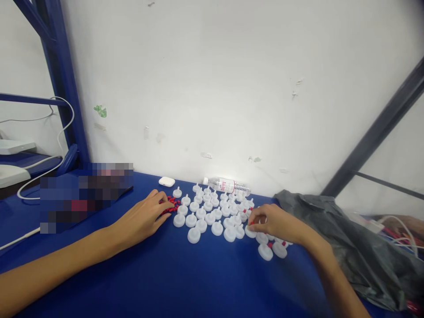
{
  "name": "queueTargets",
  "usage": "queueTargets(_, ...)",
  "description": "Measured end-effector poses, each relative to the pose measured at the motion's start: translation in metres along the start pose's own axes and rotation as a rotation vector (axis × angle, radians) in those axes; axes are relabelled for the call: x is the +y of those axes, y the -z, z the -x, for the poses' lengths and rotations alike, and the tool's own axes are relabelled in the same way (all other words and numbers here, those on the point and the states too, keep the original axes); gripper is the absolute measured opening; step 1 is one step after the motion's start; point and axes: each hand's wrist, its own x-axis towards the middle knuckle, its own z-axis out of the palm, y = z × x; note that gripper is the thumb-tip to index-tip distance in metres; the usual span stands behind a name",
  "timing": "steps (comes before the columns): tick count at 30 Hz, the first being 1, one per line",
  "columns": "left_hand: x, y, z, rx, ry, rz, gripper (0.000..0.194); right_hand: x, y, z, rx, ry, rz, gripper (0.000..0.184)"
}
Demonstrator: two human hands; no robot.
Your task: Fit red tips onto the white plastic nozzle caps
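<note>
On the blue surface (212, 274) stand several white nozzle caps (217, 228), round at the base with a thin spout on top. My left hand (150, 214) rests at their left, fingertips at a pile of small red tips (172, 204); its thumb and forefinger are apart. At the right side of the group, my right hand (270, 223) pinches a red tip (252, 224) at the spout of a white nozzle cap (250, 232). Nearby, some white caps bear red tips on their spouts, such as the nozzle cap (265, 252) in front.
A clear plastic bottle (228, 185) lies behind the caps, against the white wall. A white earphone case (166, 181) sits left of it. Dark grey cloth (351, 247) covers the right side. A blurred-out area (86, 198) and a white cable (26, 237) are at the left.
</note>
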Motion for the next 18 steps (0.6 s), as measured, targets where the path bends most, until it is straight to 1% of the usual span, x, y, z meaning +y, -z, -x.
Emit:
queueTargets(2,0.0,-0.004,0.0,0.008,-0.005,-0.015,0.033,0.001,-0.003,0.0,0.0,-0.02,0.001,0.039)
queueTargets(5,-0.002,-0.01,0.0,0.029,0.0,-0.041,0.034,0.004,0.001,-0.003,-0.058,-0.076,-0.013,0.037)
queueTargets(9,-0.008,-0.013,0.0,0.029,-0.008,-0.064,0.033,0.006,0.017,-0.013,-0.177,-0.203,-0.043,0.008)
queueTargets(10,-0.01,-0.014,-0.001,0.028,-0.009,-0.067,0.032,0.005,0.02,-0.016,-0.195,-0.234,-0.049,0.01)
queueTargets(12,-0.012,-0.015,-0.001,0.03,-0.007,-0.073,0.028,-0.002,0.022,-0.02,-0.222,-0.275,-0.061,0.022)
queueTargets(13,-0.013,-0.015,-0.001,0.032,-0.006,-0.076,0.026,-0.007,0.022,-0.022,-0.236,-0.283,-0.07,0.025)
queueTargets(16,-0.012,-0.015,-0.001,0.047,-0.004,-0.083,0.02,-0.021,0.018,-0.025,-0.287,-0.272,-0.114,0.023)
queueTargets(18,-0.009,-0.013,-0.001,0.064,-0.007,-0.083,0.019,-0.028,0.017,-0.026,-0.299,-0.257,-0.145,0.022)
